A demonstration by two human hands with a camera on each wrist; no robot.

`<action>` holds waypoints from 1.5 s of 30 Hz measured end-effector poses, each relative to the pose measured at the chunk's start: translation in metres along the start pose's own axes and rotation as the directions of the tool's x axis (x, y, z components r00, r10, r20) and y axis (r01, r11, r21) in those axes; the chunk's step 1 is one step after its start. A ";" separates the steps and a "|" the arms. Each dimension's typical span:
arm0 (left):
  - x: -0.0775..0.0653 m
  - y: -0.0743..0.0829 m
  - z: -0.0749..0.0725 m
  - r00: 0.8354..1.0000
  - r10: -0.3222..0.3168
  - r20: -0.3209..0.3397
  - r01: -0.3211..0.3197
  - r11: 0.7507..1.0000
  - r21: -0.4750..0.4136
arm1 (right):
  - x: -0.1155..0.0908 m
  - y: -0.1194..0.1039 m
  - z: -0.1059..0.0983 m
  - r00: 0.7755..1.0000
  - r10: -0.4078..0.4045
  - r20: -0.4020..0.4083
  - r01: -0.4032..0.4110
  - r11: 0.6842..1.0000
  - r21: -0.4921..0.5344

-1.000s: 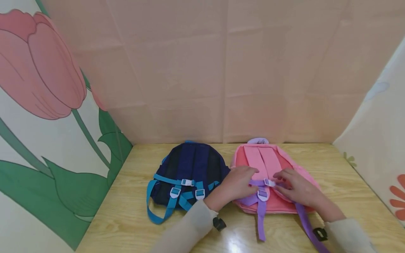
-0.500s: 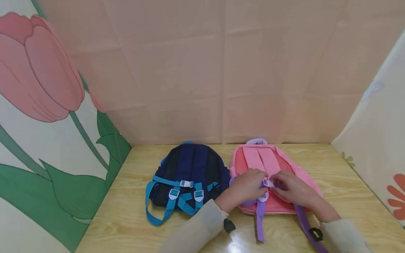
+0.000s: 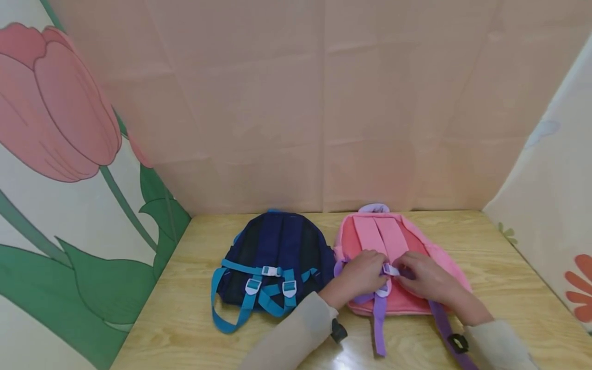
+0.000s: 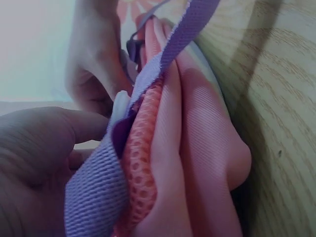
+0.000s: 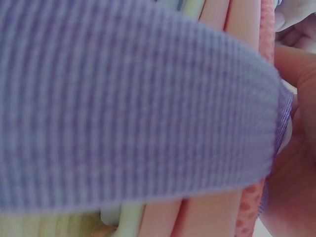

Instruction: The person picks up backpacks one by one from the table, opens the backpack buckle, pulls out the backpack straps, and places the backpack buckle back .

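Observation:
A pink backpack [image 3: 441,262] with purple straps lies on the wooden table, its strap side up. Across its middle runs a purple strap with a white buckle [image 3: 390,270], between my two hands. At the buckle's left end my left hand [image 3: 364,272] pinches the strap; in the left wrist view that hand's thumb [image 4: 89,126] is by the webbing. On the right, my right hand [image 3: 427,275] pinches the strap beside the buckle. A wide purple strap [image 5: 123,108] covers much of the right wrist view, so those fingertips are partly hidden. Below hangs a loose purple strap end [image 3: 379,329].
Left of the pink backpack, close beside it, lies a navy backpack [image 3: 289,239] with blue straps and a buckled white clip [image 3: 270,271]. Behind stands a plain pinkish wall covering [image 3: 250,113]. Flower-printed panels flank the table [image 3: 185,298].
My left hand has moved right along the strap, up to the buckle. My right hand has drawn slightly left toward it. Both backpacks stay where they were; the view shifts a little.

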State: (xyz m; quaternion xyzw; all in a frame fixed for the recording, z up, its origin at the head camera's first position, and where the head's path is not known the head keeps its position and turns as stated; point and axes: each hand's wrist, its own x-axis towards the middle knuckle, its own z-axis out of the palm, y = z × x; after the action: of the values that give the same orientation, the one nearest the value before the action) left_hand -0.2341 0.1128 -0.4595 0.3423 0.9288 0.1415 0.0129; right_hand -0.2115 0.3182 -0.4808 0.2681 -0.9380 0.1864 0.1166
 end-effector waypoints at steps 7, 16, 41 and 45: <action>0.003 0.000 0.003 1.000 -0.027 0.007 0.027 0.999 -0.036 | 0.003 -0.003 -0.001 0.998 0.050 0.050 -0.048 0.998 -0.045; 0.006 0.000 0.004 0.998 -0.064 0.004 0.064 0.995 -0.082 | 0.000 -0.004 -0.002 0.999 0.005 -0.036 -0.004 1.000 0.020; 0.009 -0.005 0.015 0.996 -0.064 -0.058 0.059 0.995 -0.084 | -0.002 0.010 0.005 0.979 -0.117 -0.167 0.127 0.990 0.053; 0.009 -0.006 0.015 0.997 -0.049 -0.062 0.044 0.996 -0.075 | -0.004 0.010 0.004 0.985 -0.095 -0.144 0.107 0.992 0.073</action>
State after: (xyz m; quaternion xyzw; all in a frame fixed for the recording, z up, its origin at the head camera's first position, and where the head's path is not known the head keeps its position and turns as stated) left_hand -0.2433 0.1183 -0.4752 0.3153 0.9305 0.1864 -0.0008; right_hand -0.2143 0.3260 -0.4885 0.3061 -0.9044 0.2360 0.1805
